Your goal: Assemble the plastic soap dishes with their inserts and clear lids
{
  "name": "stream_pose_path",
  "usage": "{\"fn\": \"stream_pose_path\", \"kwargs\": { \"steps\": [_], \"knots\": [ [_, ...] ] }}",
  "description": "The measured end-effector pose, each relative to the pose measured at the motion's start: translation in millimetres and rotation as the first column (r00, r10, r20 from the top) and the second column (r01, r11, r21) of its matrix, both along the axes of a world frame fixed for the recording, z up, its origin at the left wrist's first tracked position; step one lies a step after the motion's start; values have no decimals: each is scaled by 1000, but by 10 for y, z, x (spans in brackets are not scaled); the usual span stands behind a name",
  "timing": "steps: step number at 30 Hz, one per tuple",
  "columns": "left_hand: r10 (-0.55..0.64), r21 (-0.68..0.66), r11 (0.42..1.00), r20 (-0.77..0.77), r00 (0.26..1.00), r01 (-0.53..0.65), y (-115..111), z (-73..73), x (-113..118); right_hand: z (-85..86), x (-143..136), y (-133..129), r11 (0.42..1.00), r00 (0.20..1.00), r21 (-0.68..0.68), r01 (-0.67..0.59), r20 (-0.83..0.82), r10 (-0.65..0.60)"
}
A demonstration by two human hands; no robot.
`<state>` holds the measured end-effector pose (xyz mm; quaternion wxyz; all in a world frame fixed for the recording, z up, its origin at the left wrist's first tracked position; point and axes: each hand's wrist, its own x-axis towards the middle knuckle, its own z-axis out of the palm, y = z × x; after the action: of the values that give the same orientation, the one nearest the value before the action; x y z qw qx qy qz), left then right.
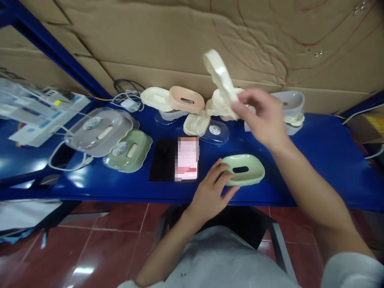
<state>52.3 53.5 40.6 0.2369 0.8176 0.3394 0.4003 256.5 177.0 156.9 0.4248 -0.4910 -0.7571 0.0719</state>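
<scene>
Raised above the back of the table, my right hand (262, 114) pinches one end of a cream soap dish part (221, 76), held tilted and seen nearly edge-on. Below it, a light green soap dish (252, 170) with an oval slot lies on the blue table. At its left end is my left hand (214, 190), fingers spread over the rim and thumb by the front edge. A peach soap dish (187, 100), a cream one (196, 124) and a grey one (289, 102) stand among several other pieces along the back.
A black phone (162, 161) and a lit phone (187, 160) lie left of my left hand. Further left are a lidded grey soap box (99, 132) and a lidded green one (130, 152). Power strips (51, 116) and cables stand beyond. Cardboard (165, 44) closes off the back.
</scene>
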Motion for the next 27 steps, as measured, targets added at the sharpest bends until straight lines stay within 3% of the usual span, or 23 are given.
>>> {"fn": "stream_pose_path", "kwargs": {
  "steps": [2,4,5,7,9,11,14,18,20,23,27],
  "knots": [
    [75,-37,997,90,993,-72,-121,82,-122,-111,303,-704,987,984,12,160,73,-160],
    [140,-72,989,160,977,-130,-228,165,-237,-372,550,-1301,949,937,88,304,150,-314],
    [176,-88,983,194,965,-162,-260,199,-273,-534,635,-1521,937,915,94,337,201,-350],
    [238,-101,970,238,942,-220,-263,247,-280,-847,713,-1790,948,896,11,319,322,-305],
    [262,-85,965,222,939,-249,-193,259,-210,-1067,689,-1874,963,896,-80,257,394,-207],
    [231,-46,973,151,961,-227,-88,233,-108,-1153,638,-1864,975,909,-124,185,399,-121],
    [119,-4,993,40,992,-119,47,157,1,-1128,662,-1853,989,955,-90,115,284,-85],
    [12,6,1000,-15,1000,-12,150,105,53,-1111,840,-1906,962,956,-33,270,126,-264],
    [-37,-1,999,-43,998,37,199,108,87,-1133,891,-1903,959,951,-70,275,167,-261],
    [-120,-5,993,-136,983,121,272,101,144,-1157,885,-1855,970,950,-151,188,277,-141],
    [-151,27,986,-262,953,164,300,41,159,-1170,827,-1813,977,939,-133,166,325,-115]
  ]
}}
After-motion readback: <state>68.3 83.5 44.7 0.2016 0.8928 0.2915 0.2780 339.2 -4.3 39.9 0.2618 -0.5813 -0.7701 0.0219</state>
